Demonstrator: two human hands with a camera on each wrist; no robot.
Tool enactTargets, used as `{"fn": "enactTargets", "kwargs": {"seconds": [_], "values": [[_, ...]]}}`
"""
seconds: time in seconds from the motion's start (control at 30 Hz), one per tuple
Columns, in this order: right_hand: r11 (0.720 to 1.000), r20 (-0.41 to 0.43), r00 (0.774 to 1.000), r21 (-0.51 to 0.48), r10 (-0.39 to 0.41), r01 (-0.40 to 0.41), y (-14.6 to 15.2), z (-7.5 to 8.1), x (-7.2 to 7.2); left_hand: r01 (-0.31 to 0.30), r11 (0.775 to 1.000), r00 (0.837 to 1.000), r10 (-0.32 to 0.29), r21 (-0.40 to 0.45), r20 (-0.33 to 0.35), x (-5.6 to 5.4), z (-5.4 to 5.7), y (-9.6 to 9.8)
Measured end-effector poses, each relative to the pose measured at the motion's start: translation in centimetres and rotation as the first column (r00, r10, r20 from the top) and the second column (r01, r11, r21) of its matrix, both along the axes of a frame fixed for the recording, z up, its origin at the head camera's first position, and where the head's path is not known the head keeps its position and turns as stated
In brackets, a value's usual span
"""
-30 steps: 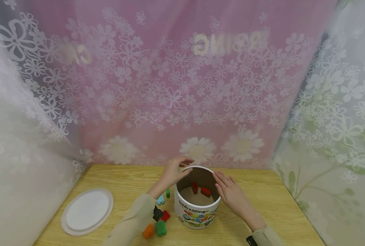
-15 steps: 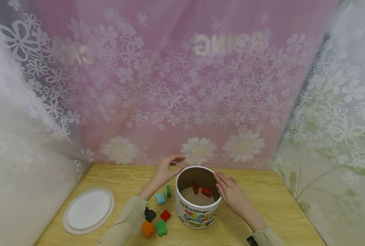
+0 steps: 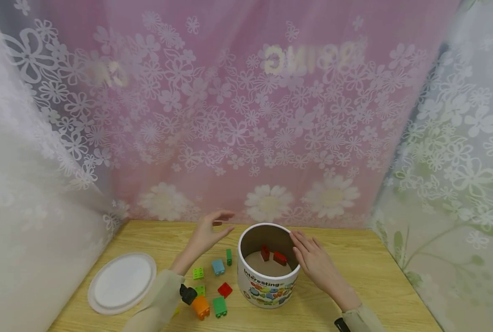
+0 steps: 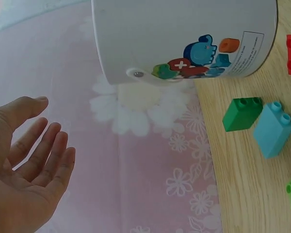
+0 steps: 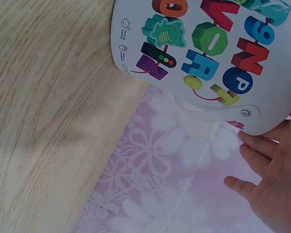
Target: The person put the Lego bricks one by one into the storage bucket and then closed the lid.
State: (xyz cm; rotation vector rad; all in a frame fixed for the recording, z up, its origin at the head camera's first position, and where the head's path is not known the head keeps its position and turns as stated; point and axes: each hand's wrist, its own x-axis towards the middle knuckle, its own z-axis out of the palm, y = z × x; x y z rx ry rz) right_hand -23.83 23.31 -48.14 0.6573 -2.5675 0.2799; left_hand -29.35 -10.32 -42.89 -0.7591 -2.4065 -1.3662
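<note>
A white round tub (image 3: pixel 268 288) (image 4: pixel 184 39) (image 5: pixel 208 53) with printed toy pictures stands on the wooden table (image 3: pixel 375 276); two red bricks (image 3: pixel 273 255) lie inside it. My right hand (image 3: pixel 312 260) (image 5: pixel 276 184) rests flat against the tub's right rim, fingers straight. My left hand (image 3: pixel 208 232) (image 4: pixel 24 165) hovers open and empty to the left of the tub, above the table's far edge. Loose bricks lie left of the tub: a light blue brick (image 3: pixel 218 266) (image 4: pixel 274 128), a dark green brick (image 3: pixel 228 257) (image 4: pixel 242 113), a red brick (image 3: pixel 224 289), an orange brick (image 3: pixel 200 306) and others.
A white round lid (image 3: pixel 121 282) lies at the table's left. Flowered sheer curtains (image 3: pixel 246 129) close in the back and both sides. A black piece (image 3: pixel 187 293) sits by my left sleeve.
My left hand has drawn away from the tub's rim to the left and opened. The right hand stays on the rim.
</note>
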Motion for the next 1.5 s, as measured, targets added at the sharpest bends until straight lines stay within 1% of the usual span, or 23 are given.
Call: {"fn": "enactTargets", "kwargs": {"seconds": [0.1,0.27,0.4,0.57,0.77,1.0,1.2,1.3,1.37,1.43,1.5], "values": [[1.000,-0.017,1.000,0.004,0.005,-0.005,0.0,-0.1,-0.1,-0.014,1.000,1.000,0.014,0.004,0.006,0.2,-0.3,-0.7],[1.000,-0.031,1.000,0.017,0.004,-0.003,0.1,-0.2,-0.2,-0.039,0.999,0.998,0.038,0.011,0.045,0.6,-0.9,-1.8],[1.000,-0.028,1.000,0.021,0.000,0.001,0.1,-0.3,-0.2,-0.074,0.997,0.994,0.074,-0.011,0.081,0.9,-1.5,-2.7],[1.000,-0.024,1.000,0.018,0.003,-0.002,0.1,-0.1,-0.1,-0.109,0.994,0.988,0.109,-0.008,0.109,1.3,-2.6,-3.8],[1.000,-0.014,1.000,0.017,0.003,-0.003,0.0,0.0,0.0,-0.116,0.993,0.983,0.115,0.000,0.142,2.1,-3.6,-5.6],[1.000,-0.005,1.000,0.016,0.000,0.000,0.0,0.1,0.0,-0.114,0.993,0.981,0.114,-0.012,0.160,3.0,-5.1,-7.6],[1.000,0.007,1.000,0.008,0.000,0.000,0.0,0.1,0.0,-0.127,0.991,0.966,0.132,-0.036,0.223,4.1,-6.6,-9.1],[1.000,0.010,1.000,0.006,-0.006,0.006,0.0,0.1,0.0,-0.104,0.993,0.963,0.114,-0.053,0.246,4.7,-7.4,-9.7],[1.000,0.004,1.000,0.002,-0.007,0.007,0.0,0.0,-0.1,-0.077,0.995,0.961,0.090,-0.058,0.263,5.1,-8.0,-10.2],[1.000,-0.008,1.000,0.002,-0.003,0.003,0.0,0.0,-0.1,-0.055,0.997,0.953,0.072,-0.063,0.295,5.7,-8.6,-10.8],[1.000,-0.019,1.000,0.000,0.003,-0.003,0.0,0.0,-0.1,-0.046,0.997,0.944,0.066,-0.070,0.324,6.2,-9.1,-11.3]]}}
